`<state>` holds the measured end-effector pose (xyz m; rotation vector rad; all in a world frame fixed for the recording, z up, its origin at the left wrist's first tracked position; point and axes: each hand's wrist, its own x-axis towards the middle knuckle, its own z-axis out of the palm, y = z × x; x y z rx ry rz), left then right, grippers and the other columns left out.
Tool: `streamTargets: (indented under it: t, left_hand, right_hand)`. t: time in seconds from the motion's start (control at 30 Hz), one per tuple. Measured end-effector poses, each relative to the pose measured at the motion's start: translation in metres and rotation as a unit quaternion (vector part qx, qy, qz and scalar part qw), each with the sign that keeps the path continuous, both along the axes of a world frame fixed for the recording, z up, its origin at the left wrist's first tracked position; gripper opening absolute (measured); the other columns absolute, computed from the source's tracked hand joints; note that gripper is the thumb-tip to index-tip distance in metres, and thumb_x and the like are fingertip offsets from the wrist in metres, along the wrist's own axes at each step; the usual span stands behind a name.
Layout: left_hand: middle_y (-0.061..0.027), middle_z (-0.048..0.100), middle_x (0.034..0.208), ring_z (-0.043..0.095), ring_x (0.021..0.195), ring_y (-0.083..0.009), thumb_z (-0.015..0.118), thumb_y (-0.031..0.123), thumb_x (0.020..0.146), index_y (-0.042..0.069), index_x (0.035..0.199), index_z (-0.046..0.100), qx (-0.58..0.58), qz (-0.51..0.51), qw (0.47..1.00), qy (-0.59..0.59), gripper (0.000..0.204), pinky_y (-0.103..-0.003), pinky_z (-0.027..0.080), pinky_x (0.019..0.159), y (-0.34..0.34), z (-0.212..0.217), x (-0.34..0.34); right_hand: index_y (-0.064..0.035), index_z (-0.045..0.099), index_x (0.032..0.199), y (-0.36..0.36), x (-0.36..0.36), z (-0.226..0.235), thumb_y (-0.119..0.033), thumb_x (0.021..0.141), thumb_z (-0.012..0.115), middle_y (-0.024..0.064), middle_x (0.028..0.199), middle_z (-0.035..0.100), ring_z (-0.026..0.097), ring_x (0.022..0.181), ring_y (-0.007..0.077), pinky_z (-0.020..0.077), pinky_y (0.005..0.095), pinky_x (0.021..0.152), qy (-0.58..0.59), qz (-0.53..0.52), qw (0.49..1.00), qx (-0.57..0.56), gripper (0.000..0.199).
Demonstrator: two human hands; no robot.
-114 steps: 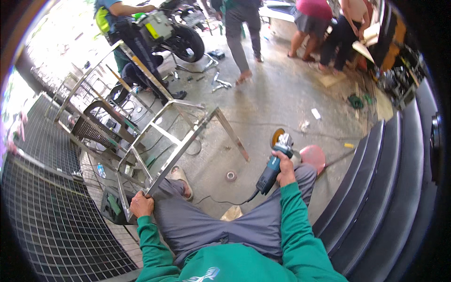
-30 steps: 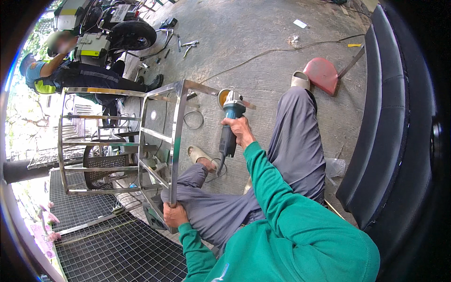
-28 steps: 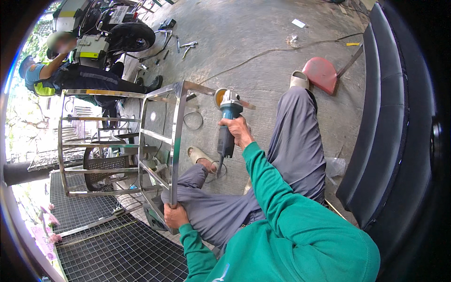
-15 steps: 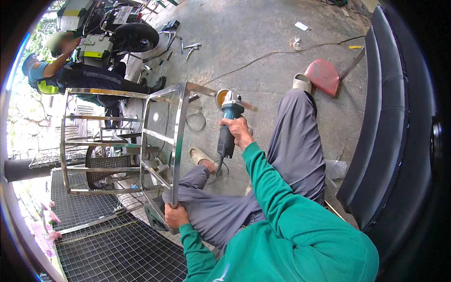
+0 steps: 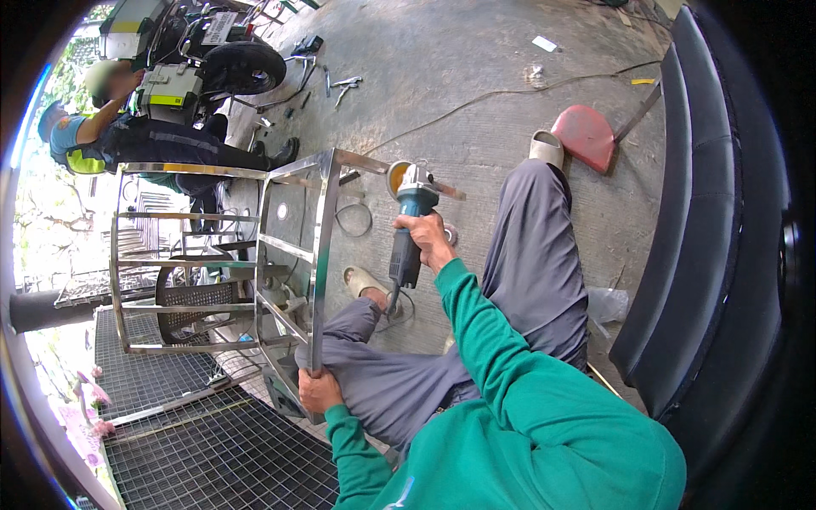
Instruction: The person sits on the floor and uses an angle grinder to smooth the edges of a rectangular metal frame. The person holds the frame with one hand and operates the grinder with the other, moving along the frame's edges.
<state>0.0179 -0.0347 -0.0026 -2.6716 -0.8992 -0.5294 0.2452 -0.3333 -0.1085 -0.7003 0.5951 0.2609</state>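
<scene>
Grinder (image 5: 416,202): angle type, in the right hand (image 5: 432,238), fingers wrapped round the body; amber disc (image 5: 395,178) up against or just over the leg, contact uncertain.
Frame (image 5: 325,229): shiny square metal tube, chair-like, left of the grinder; far leg (image 5: 361,161) passes behind the grinder's head.
Left hand (image 5: 319,391): clasped round the near end of the long bar, beside the left thigh.
Step in hand: judged to be disc work on the leg; no sparks visible, so biting or only lining up, cannot tell.
Next move: calls for the frame braced, disc angle kept steady along the leg, wrist firm.
In the way: grinder cord (image 5: 394,299) hanging near the slippered left foot (image 5: 364,280); worth keeping clear of the disc.
Right side: red rounded panel (image 5: 585,138) by the right foot; black padded panels (image 5: 680,221) beyond the right knee.
Left side: wire mesh (image 5: 246,450) below the frame.
Beyond: co-worker (image 5: 153,140) in dark trousers beside a motorcycle (image 5: 246,68); hand tools (image 5: 347,83) on the floor, long cable (image 5: 510,91) crossing it.
</scene>
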Motion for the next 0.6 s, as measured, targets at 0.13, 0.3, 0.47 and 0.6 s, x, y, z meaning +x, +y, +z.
streamTargets:
  t: [0.13,0.3,0.47,0.6]
  left_hand:
    - [-0.0165,0.075,0.092,0.07,0.085,-0.046,0.066,0.021,0.083,0.008,0.093,0.067,-0.016,0.017,0.999,0.029,0.016,-0.06,0.051,0.071,0.001,0.0,0.0]
    - [-0.0151,0.076,0.094,0.07,0.086,-0.0454,0.065,0.022,0.083,0.009,0.094,0.068,-0.005,0.009,1.0,0.011,0.017,-0.06,0.051,0.073,0.003,-0.006,-0.005]
    - [-0.0153,0.076,0.096,0.071,0.088,-0.0448,0.064,0.021,0.082,0.01,0.095,0.069,-0.019,0.043,0.998,0.037,0.018,-0.06,0.051,0.074,0.008,-0.003,-0.002]
    - [-0.0171,0.075,0.093,0.069,0.086,-0.046,0.064,0.021,0.082,0.009,0.092,0.067,-0.029,0.027,0.999,0.025,0.016,-0.061,0.05,0.073,0.003,0.0,0.001]
  right_hand:
    - [0.0007,0.066,0.094,-0.003,0.0,0.0,-0.005,0.073,0.083,0.0078,0.08,0.067,0.066,0.062,0.0195,0.0568,0.0368,0.057,0.005,-0.004,1.0,0.003,0.027]
    - [-0.0012,0.066,0.101,0.009,0.013,0.01,-0.006,0.073,0.085,0.0056,0.087,0.068,0.067,0.072,0.017,0.0567,0.034,0.064,-0.099,0.013,0.994,-0.052,0.035]
    - [-0.0018,0.066,0.096,0.011,0.007,0.011,-0.007,0.071,0.085,0.0061,0.084,0.067,0.066,0.066,0.0182,0.0569,0.0367,0.059,-0.071,-0.016,0.997,-0.025,0.031]
    - [-0.0024,0.067,0.091,-0.001,0.001,0.008,-0.006,0.073,0.084,0.0064,0.08,0.067,0.065,0.061,0.019,0.0566,0.038,0.055,-0.017,-0.017,1.0,0.007,0.025]
